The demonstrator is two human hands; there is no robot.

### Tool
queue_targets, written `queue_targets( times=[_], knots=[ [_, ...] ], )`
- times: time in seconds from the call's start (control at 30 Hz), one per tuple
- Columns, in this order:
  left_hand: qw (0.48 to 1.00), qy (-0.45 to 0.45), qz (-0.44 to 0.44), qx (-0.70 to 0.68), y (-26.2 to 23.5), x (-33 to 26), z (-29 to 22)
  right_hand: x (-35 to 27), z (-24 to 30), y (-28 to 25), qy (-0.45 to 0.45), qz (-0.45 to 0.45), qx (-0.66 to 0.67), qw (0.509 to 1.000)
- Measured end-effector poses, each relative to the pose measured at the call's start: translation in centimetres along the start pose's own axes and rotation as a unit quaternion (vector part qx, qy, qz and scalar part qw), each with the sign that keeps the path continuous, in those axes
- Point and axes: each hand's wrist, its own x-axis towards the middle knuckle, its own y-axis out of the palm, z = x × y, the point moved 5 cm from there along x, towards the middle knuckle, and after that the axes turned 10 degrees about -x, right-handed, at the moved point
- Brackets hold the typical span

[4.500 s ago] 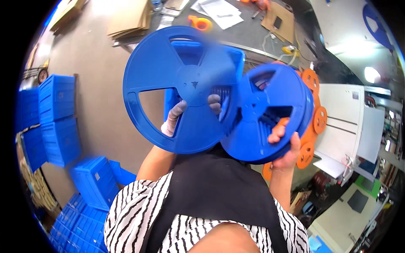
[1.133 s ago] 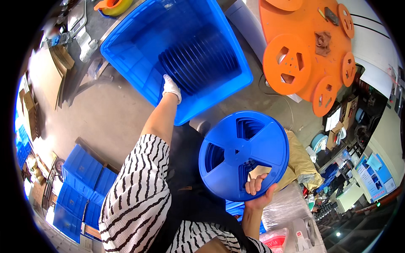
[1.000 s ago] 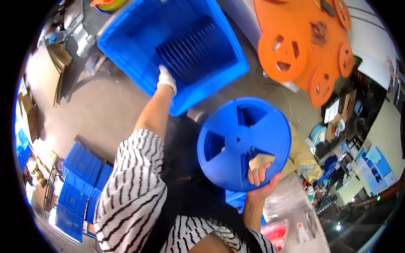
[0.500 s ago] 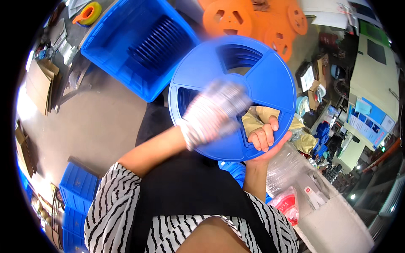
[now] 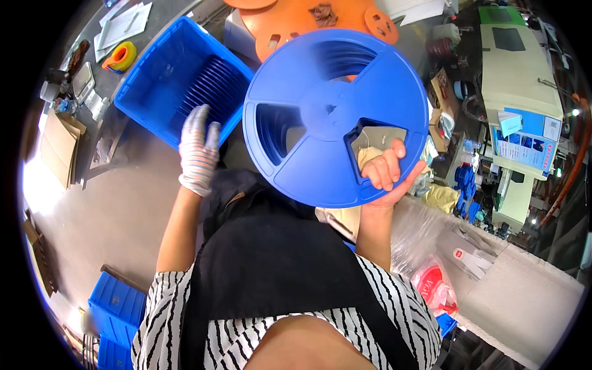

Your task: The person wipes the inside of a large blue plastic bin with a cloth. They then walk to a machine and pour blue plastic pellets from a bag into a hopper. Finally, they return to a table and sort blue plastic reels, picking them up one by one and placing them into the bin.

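My right hand (image 5: 385, 171) is bare and closed around the lower right edge of a blue plastic reel disc (image 5: 280, 83), its fingers through a cutout. More discs show behind it through the cutouts, so it appears to be a stack, held facing me. My left hand (image 5: 200, 151) wears a white striped knit glove. Nothing is in it, its fingers are stretched out, and it is apart from the discs, beside the near edge of a blue bin (image 5: 145, 92). A row of blue discs (image 5: 217, 83) stands on edge inside that bin.
Orange discs (image 5: 290, 21) lie beyond the held stack. On a dark table at far left sits a roll of yellow tape (image 5: 120, 57). A pale padded surface (image 5: 524, 290) at right carries a red and clear bag (image 5: 435, 285). Blue bins (image 5: 116, 302) are stacked at lower left.
My left hand has come off the front of the disc and moved left toward the blue bin, its fingers now extended. My right hand keeps its grip on the discs. The view has shifted.
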Motion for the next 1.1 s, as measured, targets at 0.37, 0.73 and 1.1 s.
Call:
queue_targets(
  times=[0.37, 0.73, 1.1],
  knots=[
    [0.737, -0.307, 0.207, -0.565, 6.1, -1.1, -10.5, -0.2, -6.4, 6.4, 0.101, -0.033, -0.369, 0.923],
    [0.265, -0.245, 0.202, -0.911, -4.9, 0.5, -5.9, 0.1, -4.8, 2.8, 0.039, -0.291, -0.369, 0.882],
    [0.316, -0.272, 0.136, -0.899, -7.1, 1.0, -1.9, -0.2, -1.5, 3.9, -0.057, -0.101, -0.302, 0.946]
  ],
)
